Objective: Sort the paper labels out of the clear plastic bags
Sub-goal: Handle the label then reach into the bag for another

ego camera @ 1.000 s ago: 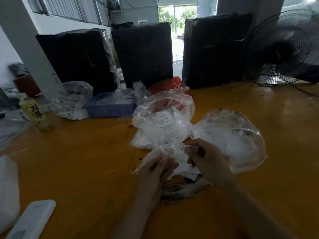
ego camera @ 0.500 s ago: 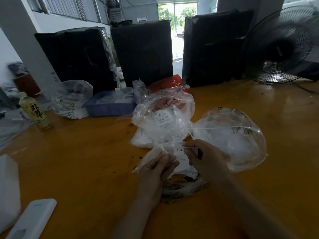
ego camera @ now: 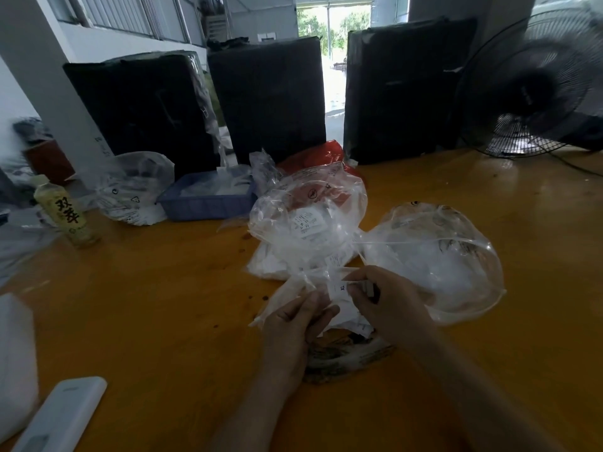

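- Fingertips of the right hand point(ego camera: 388, 301) pinch a white paper label point(ego camera: 341, 288) printed "XL", seemingly drawing it away from the plastic.
- Curled fingers of the left hand point(ego camera: 295, 324) grip the small clear plastic bag point(ego camera: 287, 296) just beside it, probably steadying the bag so the label slides out rather than dragging the plastic along.
- Both hands work close to the person's body over the orange table point(ego camera: 163, 305), where the grip can be watched.
- Under the hands lie more white labels point(ego camera: 350, 321) and a crumpled dark-printed wrapper point(ego camera: 342, 353); whether these are sorted pieces, I cannot tell.
- Just beyond, two puffed clear bags wait within reach: a middle bag point(ego camera: 306, 223) with a label showing through it, and a right-hand bag point(ego camera: 434, 259) touching the right hand's back.
- Farther left sit a blue tray point(ego camera: 205, 203), another clear bag point(ego camera: 133, 190) and a green tea bottle point(ego camera: 67, 213), well apart from the work.
- A white remote-like device point(ego camera: 62, 415) lies at the near left edge.
- Black wrapped bundles point(ego camera: 270, 99) and a standing fan point(ego camera: 535, 83) line the far side.
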Motion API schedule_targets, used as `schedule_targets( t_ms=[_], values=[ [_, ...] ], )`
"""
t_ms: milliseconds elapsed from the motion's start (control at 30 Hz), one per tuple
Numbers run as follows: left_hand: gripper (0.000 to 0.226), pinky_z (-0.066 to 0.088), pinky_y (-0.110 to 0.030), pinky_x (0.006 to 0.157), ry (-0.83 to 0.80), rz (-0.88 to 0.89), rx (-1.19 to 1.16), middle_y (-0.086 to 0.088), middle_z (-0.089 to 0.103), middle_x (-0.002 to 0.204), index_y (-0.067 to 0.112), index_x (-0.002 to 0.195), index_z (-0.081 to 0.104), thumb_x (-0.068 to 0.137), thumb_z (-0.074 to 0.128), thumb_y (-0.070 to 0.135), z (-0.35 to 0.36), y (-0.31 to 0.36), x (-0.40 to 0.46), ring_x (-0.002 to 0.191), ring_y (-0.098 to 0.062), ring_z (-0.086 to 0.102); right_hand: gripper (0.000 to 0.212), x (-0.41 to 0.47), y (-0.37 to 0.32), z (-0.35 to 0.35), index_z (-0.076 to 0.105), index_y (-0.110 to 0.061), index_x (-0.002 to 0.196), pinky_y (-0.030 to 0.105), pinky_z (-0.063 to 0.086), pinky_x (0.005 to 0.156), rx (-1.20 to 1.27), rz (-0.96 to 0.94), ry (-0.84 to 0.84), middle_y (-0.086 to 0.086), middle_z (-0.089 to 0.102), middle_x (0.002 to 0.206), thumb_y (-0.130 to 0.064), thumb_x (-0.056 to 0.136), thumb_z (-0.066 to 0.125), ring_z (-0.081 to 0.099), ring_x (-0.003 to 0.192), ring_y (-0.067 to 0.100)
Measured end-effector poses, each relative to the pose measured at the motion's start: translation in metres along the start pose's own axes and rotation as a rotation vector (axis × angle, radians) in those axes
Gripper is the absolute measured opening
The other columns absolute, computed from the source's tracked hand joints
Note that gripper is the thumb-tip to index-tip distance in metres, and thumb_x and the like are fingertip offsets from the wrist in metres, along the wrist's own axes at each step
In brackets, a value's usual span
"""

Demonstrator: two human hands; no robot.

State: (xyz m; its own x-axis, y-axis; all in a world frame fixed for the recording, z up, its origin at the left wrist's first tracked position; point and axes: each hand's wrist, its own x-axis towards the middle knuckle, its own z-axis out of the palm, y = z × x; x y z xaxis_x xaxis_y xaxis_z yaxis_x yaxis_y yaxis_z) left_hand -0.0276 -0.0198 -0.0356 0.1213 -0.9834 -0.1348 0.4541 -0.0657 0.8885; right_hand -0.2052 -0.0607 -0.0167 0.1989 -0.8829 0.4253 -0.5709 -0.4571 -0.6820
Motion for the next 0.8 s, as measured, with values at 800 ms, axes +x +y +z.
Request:
schedule_targets(
  t_ms=[800],
  values=[
    [0.021, 0.065, -0.031, 0.071, 0.013, 0.016, 0.085, -0.004, 0.079, 0.119, 0.021, 0.097, 0.087, 0.079, 0.082, 0.028, -0.0038, -0.0061, 0.0062, 0.102, -0.030, 0.079, 0.015, -0.0039, -0.0056, 0.0064, 0.072, -0.037, 0.094, 0.007, 0.048, 0.066, 0.129, 0.046, -0.043, -0.025, 0.067, 0.075, -0.022, 0.095, 0.073, 0.066, 0.076, -0.006]
  ],
)
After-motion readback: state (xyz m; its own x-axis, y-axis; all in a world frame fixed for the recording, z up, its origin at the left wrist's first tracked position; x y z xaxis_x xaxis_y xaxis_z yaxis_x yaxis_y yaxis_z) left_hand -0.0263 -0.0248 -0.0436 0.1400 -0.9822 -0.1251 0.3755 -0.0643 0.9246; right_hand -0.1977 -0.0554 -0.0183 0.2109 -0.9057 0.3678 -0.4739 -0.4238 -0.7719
